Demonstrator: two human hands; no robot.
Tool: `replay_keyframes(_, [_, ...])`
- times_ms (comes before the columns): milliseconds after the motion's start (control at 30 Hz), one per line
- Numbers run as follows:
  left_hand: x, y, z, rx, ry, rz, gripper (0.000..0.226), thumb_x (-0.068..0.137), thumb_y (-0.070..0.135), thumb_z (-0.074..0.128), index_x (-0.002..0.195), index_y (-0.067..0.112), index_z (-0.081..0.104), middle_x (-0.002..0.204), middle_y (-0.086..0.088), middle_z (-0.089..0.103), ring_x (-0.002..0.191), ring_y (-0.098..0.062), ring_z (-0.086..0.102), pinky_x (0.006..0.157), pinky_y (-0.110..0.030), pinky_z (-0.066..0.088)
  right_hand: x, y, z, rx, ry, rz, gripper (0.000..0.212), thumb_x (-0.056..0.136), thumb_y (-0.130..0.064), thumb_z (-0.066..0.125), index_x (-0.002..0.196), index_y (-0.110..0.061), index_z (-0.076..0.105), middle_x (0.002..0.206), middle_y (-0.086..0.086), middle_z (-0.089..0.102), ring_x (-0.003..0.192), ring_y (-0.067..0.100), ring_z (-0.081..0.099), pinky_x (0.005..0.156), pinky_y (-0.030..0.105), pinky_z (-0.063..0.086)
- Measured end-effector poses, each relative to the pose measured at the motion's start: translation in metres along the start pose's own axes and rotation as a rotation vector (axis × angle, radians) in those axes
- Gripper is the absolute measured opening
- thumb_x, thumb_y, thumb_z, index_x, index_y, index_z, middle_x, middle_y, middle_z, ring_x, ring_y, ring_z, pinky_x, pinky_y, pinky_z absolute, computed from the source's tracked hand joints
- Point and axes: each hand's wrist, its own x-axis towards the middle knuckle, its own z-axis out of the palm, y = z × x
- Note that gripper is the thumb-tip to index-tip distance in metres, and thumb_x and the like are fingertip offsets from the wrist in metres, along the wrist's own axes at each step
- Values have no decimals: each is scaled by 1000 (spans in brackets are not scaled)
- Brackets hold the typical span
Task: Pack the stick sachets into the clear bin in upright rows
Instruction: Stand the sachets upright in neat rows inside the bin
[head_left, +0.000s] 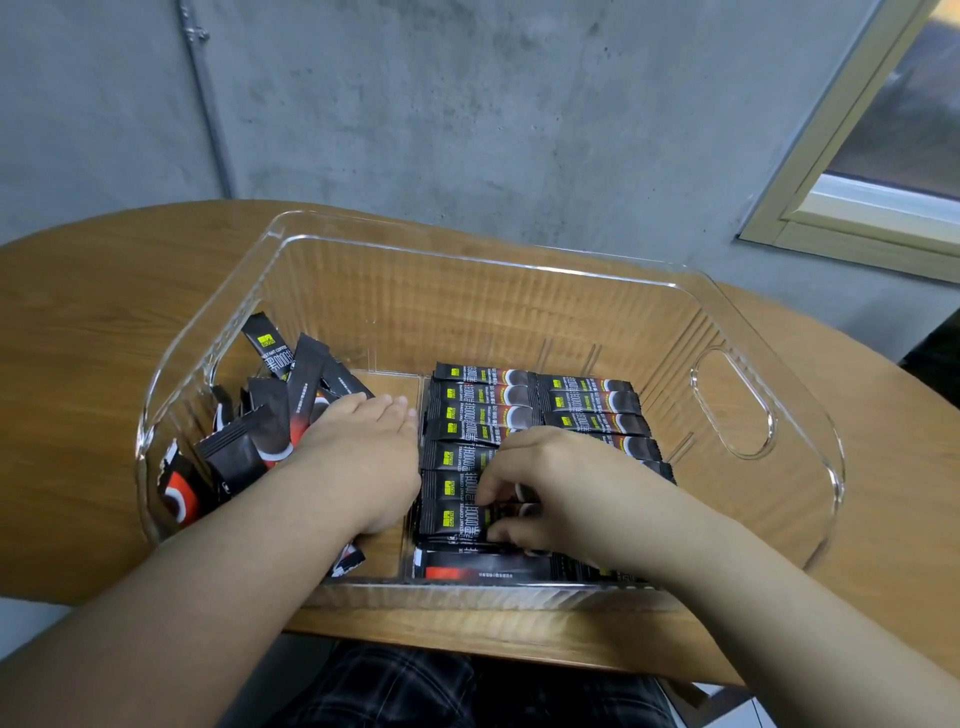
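Head view: stick sachets (467, 457) lie in neat rows, long axes left-right, in the clear bin (727, 405); right hand (550, 488) fingers pinch one near sachet, while left hand (358, 441) rests flat, fingers straight, on the loose pile (249, 436) at left, on the bench (104, 312).

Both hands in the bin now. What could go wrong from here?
1. The loose sachets lean in a jumble against the clear bin's left wall; the left hand lying flat beside them could topple them.
2. The right hand pinching into the packed rows may knock neighbours askew.
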Motion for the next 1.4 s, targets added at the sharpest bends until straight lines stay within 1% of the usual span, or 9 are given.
replay_keyframes(267, [1, 2, 1, 44, 8, 8, 60, 103, 26, 24, 152, 5, -5, 160, -10, -10, 148, -22, -5, 118, -37, -2, 46, 8, -27, 184, 72, 122, 11, 87, -24, 68, 98, -20, 70, 80, -16, 58, 55, -15, 50, 55, 1, 36])
replay_keyframes(433, [1, 1, 2, 24, 19, 6, 63, 101, 24, 28, 152, 5, -3, 160, -11, -7, 148, -23, -5, 119, -37, -3, 111, -7, -36, 420, 72, 66, 18, 88, -20, 67, 103, -12, 70, 83, -8, 63, 69, -3, 56, 64, 3, 42])
replay_keyframes(567, [2, 2, 0, 25, -4, 13, 64, 100, 22, 27, 151, 4, -7, 160, -10, -13, 148, -22, -9, 118, -37, -5, 148, -31, -40, 577, -27, 45, 23, 88, -31, 66, 101, -12, 71, 73, -9, 63, 61, 0, 54, 54, 5, 43])
replay_keyframes(733, [1, 1, -1, 46, 0, 32, 66, 99, 23, 29, 150, 2, -7, 159, -13, -12, 147, -24, -8, 118, -38, -2, 167, -50, -37, 528, -154, 17, 24, 79, -41, 74, 74, -18, 70, 71, -8, 67, 67, 5, 59, 69, 19, 43])
replay_keyframes(800, [2, 1, -1, 45, 3, 28, 66, 100, 23, 30, 151, 2, -6, 160, -13, -12, 147, -24, -8, 118, -38, -2, 167, -51, -36, 533, -152, -22, 28, 79, -35, 75, 68, -15, 60, 60, -7, 56, 59, 8, 49, 62, 19, 38])
replay_keyframes(900, [3, 2, -1, 40, 5, 22, 66, 100, 25, 31, 151, 3, -5, 160, -12, -11, 148, -23, -7, 118, -37, -2, 162, -44, -33, 655, -82, -54, 35, 82, -19, 74, 62, -16, 45, 56, -6, 43, 56, 8, 39, 53, 16, 32])
replay_keyframes(1000, [3, 2, -1, 30, 0, 11, 66, 100, 25, 31, 151, 4, -5, 160, -11, -12, 148, -23, -7, 118, -37, -3, 157, -31, -29, 770, 20, -48, 25, 82, -11, 72, 69, -14, 51, 58, -4, 49, 59, 11, 44, 60, 19, 38])
replay_keyframes(1267, [1, 1, 0, -2, 4, -1, 62, 101, 19, 26, 151, 5, -8, 160, -9, -14, 147, -21, -10, 118, -36, -6, 125, -7, -42, 818, 525, 47, 15, 88, -11, 66, 78, -18, 56, 63, -3, 54, 58, 8, 48, 57, 14, 38])
replay_keyframes(1400, [1, 1, 2, -9, 4, 0, 62, 100, 18, 24, 151, 6, -9, 160, -7, -15, 147, -20, -10, 118, -36, -6, 86, 14, -42, 762, 645, 154, 15, 94, -15, 58, 79, -21, 59, 69, -7, 59, 58, 2, 53, 61, 17, 45])
